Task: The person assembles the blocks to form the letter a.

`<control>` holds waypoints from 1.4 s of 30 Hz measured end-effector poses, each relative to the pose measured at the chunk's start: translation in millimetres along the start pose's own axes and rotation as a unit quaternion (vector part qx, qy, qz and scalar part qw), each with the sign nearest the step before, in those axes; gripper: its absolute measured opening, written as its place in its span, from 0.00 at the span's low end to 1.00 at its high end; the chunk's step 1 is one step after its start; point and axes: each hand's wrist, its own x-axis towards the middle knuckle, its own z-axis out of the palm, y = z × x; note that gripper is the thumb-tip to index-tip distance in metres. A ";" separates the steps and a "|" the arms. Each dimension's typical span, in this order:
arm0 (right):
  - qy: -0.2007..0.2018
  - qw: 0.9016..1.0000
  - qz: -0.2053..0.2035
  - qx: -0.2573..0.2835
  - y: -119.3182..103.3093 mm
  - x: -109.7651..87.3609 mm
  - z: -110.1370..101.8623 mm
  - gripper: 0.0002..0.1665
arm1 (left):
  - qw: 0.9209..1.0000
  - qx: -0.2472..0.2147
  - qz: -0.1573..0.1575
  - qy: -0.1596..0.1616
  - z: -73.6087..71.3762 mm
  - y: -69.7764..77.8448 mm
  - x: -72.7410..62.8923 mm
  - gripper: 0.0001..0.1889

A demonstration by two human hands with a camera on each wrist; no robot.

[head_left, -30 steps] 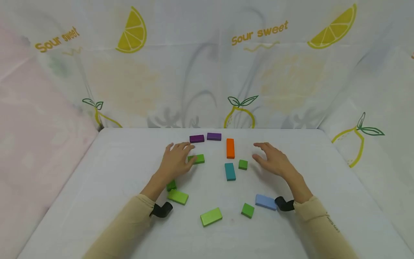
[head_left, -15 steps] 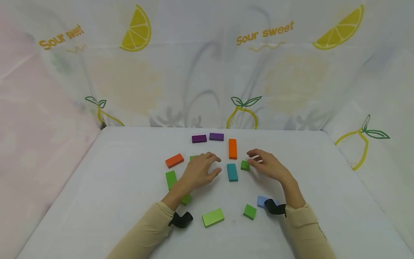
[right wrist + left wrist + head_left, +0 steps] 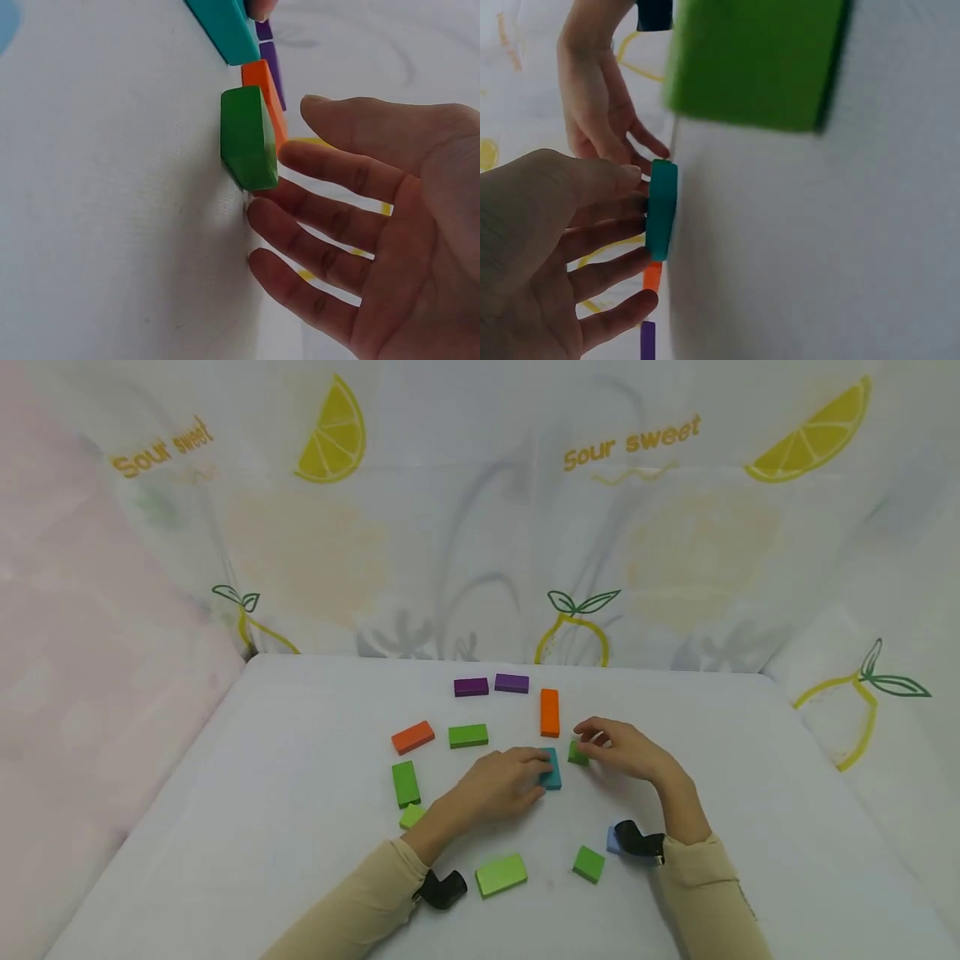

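Observation:
My left hand (image 3: pixel 504 787) reaches over the teal block (image 3: pixel 552 770), its fingers partly covering it. In the left wrist view the fingertips lie at the side of the teal block (image 3: pixel 662 210), without a visible pinch. My right hand (image 3: pixel 626 752) hovers beside a small green cube (image 3: pixel 577 754). Seen from the right wrist, the fingers are spread and relaxed around the far side of the green cube (image 3: pixel 244 135), with the thumb apart from it; whether a fingertip touches is unclear. Behind these stands an orange block (image 3: pixel 550 713).
Two purple blocks (image 3: pixel 471 687) lie at the back. To the left are a red-orange block (image 3: pixel 413 737) and several green blocks (image 3: pixel 468 736). Near the front lie a lime block (image 3: pixel 501 875), another green cube (image 3: pixel 588 864) and a blue block (image 3: pixel 612 841), partly hidden by the right wrist camera.
My left hand has moved right from the green block on the left to the teal block. My right hand has come left and down to the small green cube.

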 end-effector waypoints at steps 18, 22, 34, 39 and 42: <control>-0.028 1.000 0.003 -0.005 1.4 -4.6 2.4 0.22 | 0.997 -0.036 -0.021 -0.059 -18.9 -4.5 -13.4 0.16; -0.029 1.000 0.010 -0.004 1.0 -1.8 6.6 0.20 | 0.998 -0.026 -0.019 -0.052 -21.3 -7.9 -16.7 0.15; -0.029 0.999 -0.013 -0.004 -5.2 4.4 6.2 0.18 | 0.994 -0.098 -0.037 0.007 -29.0 -22.1 -7.3 0.19; -0.024 0.999 -0.023 -0.009 -5.3 5.6 4.4 0.17 | 0.992 -0.117 -0.030 0.033 -34.0 -25.6 11.0 0.21; -0.025 1.000 -0.020 -0.002 -3.4 6.0 6.5 0.18 | 0.993 -0.111 -0.024 0.029 -31.3 -24.0 22.7 0.20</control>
